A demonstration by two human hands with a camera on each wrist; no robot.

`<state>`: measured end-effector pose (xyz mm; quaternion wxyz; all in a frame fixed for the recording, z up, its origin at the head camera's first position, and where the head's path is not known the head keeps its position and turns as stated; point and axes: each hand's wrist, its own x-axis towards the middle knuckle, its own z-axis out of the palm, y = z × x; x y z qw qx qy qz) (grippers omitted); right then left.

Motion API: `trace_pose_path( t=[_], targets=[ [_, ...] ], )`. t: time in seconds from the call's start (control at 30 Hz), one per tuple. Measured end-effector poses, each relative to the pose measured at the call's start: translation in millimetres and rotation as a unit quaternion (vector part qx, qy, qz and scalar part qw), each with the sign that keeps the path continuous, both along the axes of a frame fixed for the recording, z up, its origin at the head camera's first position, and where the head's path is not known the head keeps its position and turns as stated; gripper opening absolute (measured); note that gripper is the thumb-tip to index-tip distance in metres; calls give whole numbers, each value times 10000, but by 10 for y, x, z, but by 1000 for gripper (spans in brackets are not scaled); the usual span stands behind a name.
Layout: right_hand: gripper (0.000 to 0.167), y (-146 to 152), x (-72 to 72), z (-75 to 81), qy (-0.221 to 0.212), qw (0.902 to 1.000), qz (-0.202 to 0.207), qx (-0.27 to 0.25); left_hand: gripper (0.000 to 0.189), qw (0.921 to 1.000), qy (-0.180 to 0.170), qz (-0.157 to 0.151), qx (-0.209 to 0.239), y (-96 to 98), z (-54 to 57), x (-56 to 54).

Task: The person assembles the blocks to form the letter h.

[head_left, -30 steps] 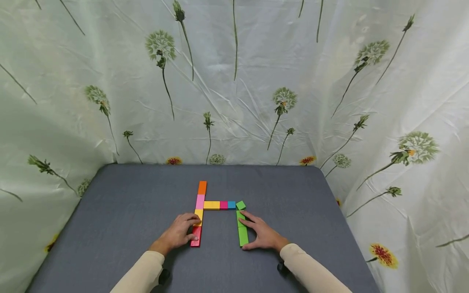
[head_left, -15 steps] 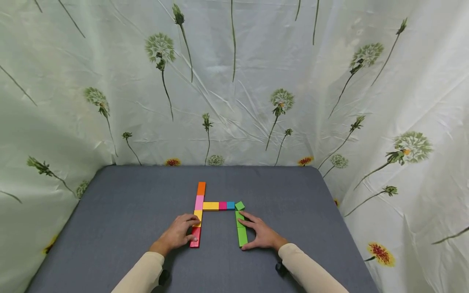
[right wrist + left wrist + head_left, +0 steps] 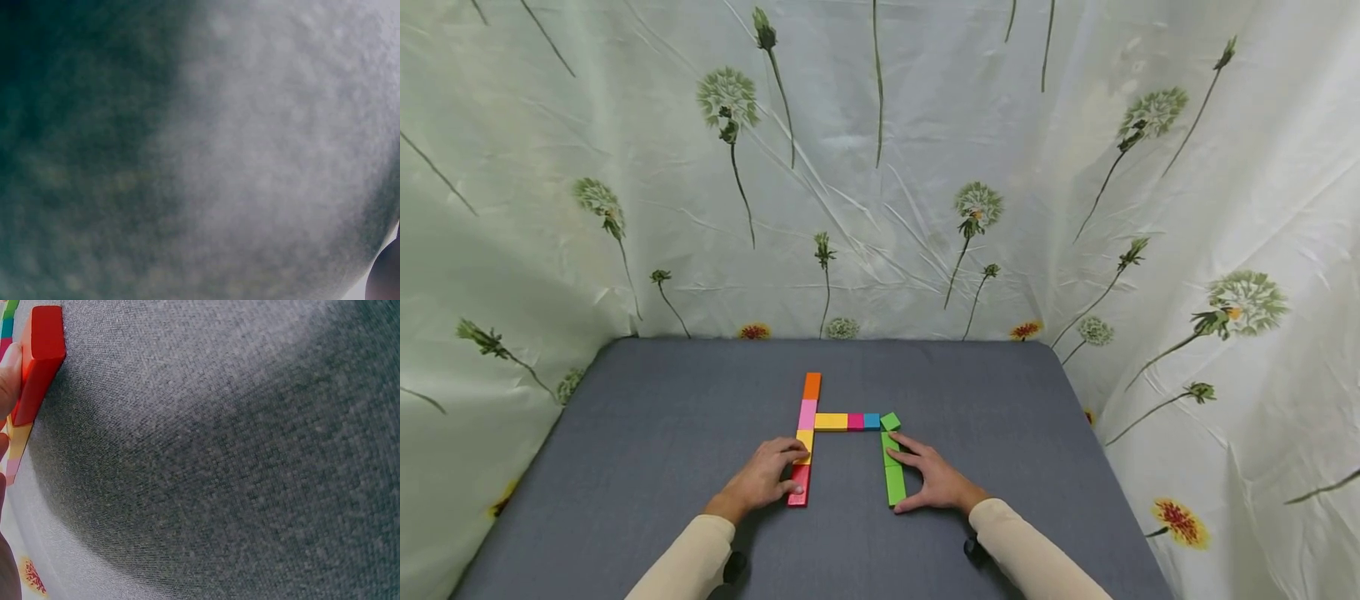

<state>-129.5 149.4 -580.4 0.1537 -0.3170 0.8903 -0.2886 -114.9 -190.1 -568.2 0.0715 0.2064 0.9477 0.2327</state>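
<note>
Flat on the table, coloured wooden blocks form an h-like shape. Its left column runs orange block [image 3: 812, 386], pink block [image 3: 807, 414], yellow block [image 3: 803, 437], red block [image 3: 800, 492]. From the pink one a bar extends right: another yellow block [image 3: 831, 422], a magenta block [image 3: 856, 422], a blue block [image 3: 872, 422]. A tilted small green block [image 3: 891, 421] tops two longer green blocks [image 3: 895, 486]. My left hand [image 3: 762, 477] touches the red block [image 3: 47, 334] with its thumb, fingers on the yellow one. Spread along the green column, my right hand [image 3: 943, 483] has its thumb at the near end.
Dark grey cloth [image 3: 1000, 400] covers the table, its rounded far edge meeting a pale curtain [image 3: 887, 250] printed with dandelions. Dark wrist devices sit below both sleeves. The right wrist view shows mostly blurred grey cloth.
Both hands stay where they are, and the blocks keep their arrangement. The head view has shifted very slightly.
</note>
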Motion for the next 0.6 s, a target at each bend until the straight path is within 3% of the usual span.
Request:
trace_pose_path(
  t=[0.23, 0.6],
  targets=[
    [93, -41, -7, -6, 22, 9999, 103, -16, 49, 9999, -66, 94, -127, -25, 24, 36],
    [92, -21, -7, 25, 94, 9999, 14, -120, 43, 9992, -148, -69, -359, 70, 98, 27]
  ],
)
